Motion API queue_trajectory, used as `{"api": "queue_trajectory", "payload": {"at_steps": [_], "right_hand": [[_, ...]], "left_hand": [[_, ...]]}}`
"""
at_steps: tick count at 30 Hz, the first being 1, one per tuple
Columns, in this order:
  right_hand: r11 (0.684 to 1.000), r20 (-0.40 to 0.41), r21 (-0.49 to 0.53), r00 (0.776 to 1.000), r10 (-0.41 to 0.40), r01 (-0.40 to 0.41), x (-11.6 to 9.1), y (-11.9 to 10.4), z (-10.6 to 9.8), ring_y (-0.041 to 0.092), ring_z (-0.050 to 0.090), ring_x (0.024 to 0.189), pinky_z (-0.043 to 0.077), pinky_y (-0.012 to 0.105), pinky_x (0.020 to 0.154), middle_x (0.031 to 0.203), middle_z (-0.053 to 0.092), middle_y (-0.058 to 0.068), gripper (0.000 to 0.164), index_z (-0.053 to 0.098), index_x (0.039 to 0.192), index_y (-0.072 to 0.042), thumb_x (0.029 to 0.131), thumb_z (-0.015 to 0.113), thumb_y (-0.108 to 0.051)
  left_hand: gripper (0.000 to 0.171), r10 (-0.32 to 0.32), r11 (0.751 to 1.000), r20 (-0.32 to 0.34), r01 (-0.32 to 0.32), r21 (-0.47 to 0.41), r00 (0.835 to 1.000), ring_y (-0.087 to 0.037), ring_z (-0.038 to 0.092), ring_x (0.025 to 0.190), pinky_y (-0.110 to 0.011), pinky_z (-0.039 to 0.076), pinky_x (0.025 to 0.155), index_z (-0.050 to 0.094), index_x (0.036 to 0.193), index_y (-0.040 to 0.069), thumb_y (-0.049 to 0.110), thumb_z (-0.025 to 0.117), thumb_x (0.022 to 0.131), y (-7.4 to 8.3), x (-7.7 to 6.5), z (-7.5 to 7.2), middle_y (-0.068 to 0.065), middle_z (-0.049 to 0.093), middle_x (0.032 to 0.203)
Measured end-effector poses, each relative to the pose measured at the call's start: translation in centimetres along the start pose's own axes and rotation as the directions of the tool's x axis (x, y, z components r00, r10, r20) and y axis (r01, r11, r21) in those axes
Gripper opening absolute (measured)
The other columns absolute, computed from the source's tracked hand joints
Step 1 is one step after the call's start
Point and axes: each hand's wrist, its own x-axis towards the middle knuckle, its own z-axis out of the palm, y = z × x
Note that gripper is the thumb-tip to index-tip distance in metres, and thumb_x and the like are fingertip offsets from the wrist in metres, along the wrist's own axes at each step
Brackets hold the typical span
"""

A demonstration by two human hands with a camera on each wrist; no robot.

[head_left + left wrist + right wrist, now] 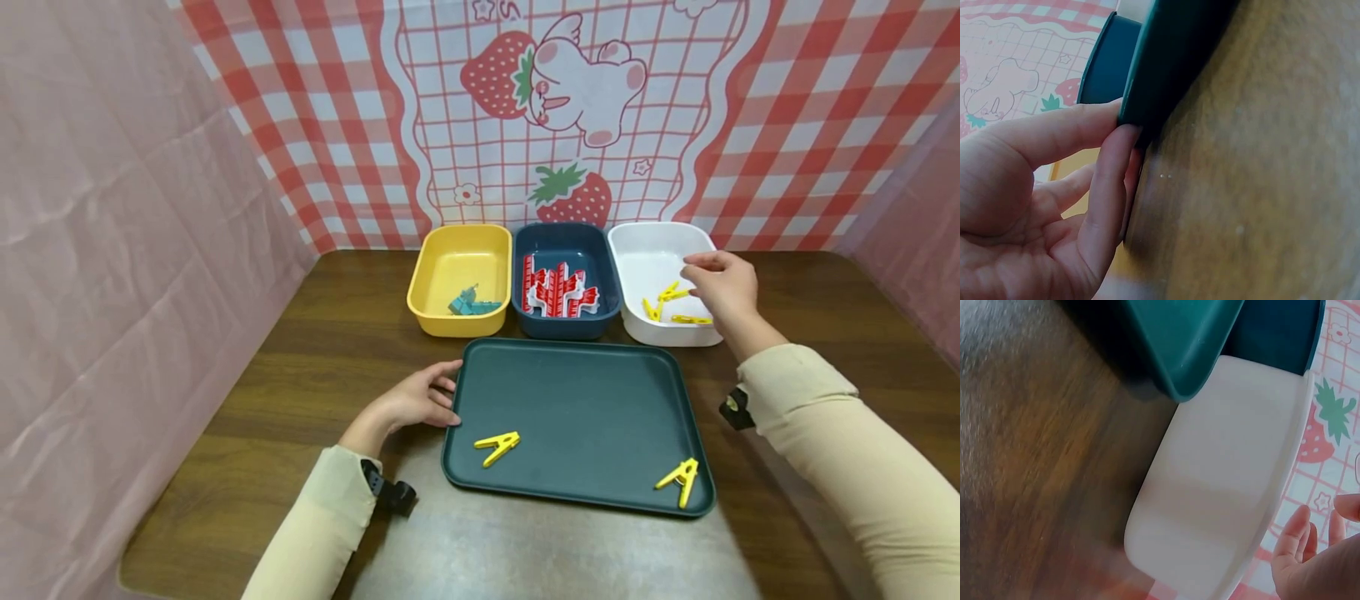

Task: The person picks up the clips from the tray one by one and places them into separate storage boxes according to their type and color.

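My left hand (pixel 417 398) is at the left edge of a dark green tray (pixel 573 392), thumb and fingertips touching its rim. In the left wrist view, fairly straight fingers (pixel 1063 134) meet the tray's edge (pixel 1141 81). Two yellow clothespins lie on the tray, one clothespin (pixel 498 447) at lower left and another (pixel 681 479) at lower right. My right hand (pixel 723 287) hovers over the right side of a white bin (pixel 637 250), fingers loosely bent, nothing seen between them. Several yellow clothespins (pixel 673 292) lie in that bin. The right wrist view shows thumb and fingers (pixel 1294 540) apart.
Left of the white bin stand a dark blue bin (pixel 566 235) with several red-and-white pieces (pixel 557 287) and a yellow bin (pixel 431 271) with teal clips (pixel 472 304). All stand on a wooden table (pixel 300 375) before a checked strawberry cloth (pixel 322 108). Pink fabric hangs at both sides.
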Motion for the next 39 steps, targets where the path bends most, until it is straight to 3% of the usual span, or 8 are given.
{"api": "queue_trajectory", "payload": {"at_steps": [14, 27, 33, 39], "right_hand": [[0.992, 0.021, 0.078, 0.995, -0.101, 0.099, -2.0, -0.4, 2.3, 0.000, 0.055, 0.064, 0.050, 0.012, 0.058, 0.092, 0.049, 0.004, 0.036, 0.057, 0.115, 0.008, 0.089, 0.057, -0.018], [0.968, 0.108, 0.152, 0.970, -0.216, 0.198, -4.8, -1.4, 4.6, 0.004, 0.056, 0.069, 0.052, 0.018, 0.062, 0.085, 0.054, -0.002, 0.032, 0.058, 0.112, 0.009, 0.086, 0.062, -0.009], [0.963, 0.152, 0.156, 0.958, -0.242, 0.219, -6.3, -2.2, 5.6, 0.006, 0.053, 0.072, 0.052, 0.018, 0.065, 0.094, 0.055, 0.007, 0.032, 0.057, 0.114, 0.007, 0.088, 0.062, -0.012], [0.951, 0.202, 0.188, 0.938, -0.282, 0.245, -7.6, -2.7, 6.7, 0.007, 0.054, 0.070, 0.051, 0.018, 0.062, 0.093, 0.055, 0.007, 0.028, 0.058, 0.110, 0.005, 0.087, 0.063, -0.009]], "left_hand": [[0.087, -0.007, 1.000, -0.008, 0.007, 0.006, 1.000, -0.025, 0.054, 0.095, -0.033, 0.055, 0.073, 0.033, 0.144, 0.014, -0.013, 0.073, 0.072, 0.0, 0.0, 0.1, -0.015, 0.044, 0.119], [0.087, -0.032, 0.999, -0.039, 0.032, -0.008, 0.999, -0.025, 0.054, 0.093, -0.034, 0.055, 0.072, 0.036, 0.143, 0.016, -0.013, 0.073, 0.071, 0.1, 0.0, 0.2, -0.013, 0.045, 0.117], [0.086, -0.030, 1.000, -0.042, 0.030, 0.005, 0.999, -0.024, 0.055, 0.093, -0.033, 0.055, 0.072, 0.036, 0.143, 0.016, -0.012, 0.073, 0.071, 0.1, 0.0, 0.2, -0.013, 0.046, 0.117], [0.086, -0.029, 1.000, -0.040, 0.029, -0.001, 0.999, -0.025, 0.054, 0.093, -0.034, 0.055, 0.072, 0.035, 0.143, 0.016, -0.013, 0.073, 0.071, 0.2, 0.0, 0.3, -0.013, 0.045, 0.117]]}}
